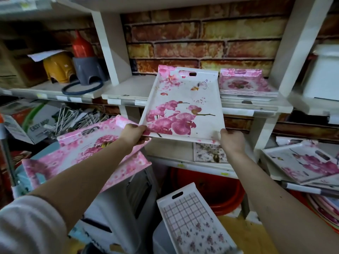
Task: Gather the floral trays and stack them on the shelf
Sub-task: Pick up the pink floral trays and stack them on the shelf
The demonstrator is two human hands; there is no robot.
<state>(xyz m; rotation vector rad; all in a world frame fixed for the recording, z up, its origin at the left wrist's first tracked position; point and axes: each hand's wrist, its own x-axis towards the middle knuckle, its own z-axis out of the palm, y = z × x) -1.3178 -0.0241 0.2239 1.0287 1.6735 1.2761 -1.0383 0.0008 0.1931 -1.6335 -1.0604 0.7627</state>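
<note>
Brick-patterned backing [201, 33] is showing behind a white shelf [128, 92], where a stack of pink floral trays [245, 85] is sitting at the right. An orchid tray [183, 107] is tilting up in front of that shelf. The left hand [133, 133] is gripping its near left corner and the right hand [232, 139] its near right corner, fingers curling round the rim. Another pink floral tray [82, 153] is lying lower left.

I get a single view, from the wide-angle camera on the head: it faces forward and a little down, close to the shelf [128, 88], with the left hand [133, 133] and right hand [232, 139] mid-frame.
</note>
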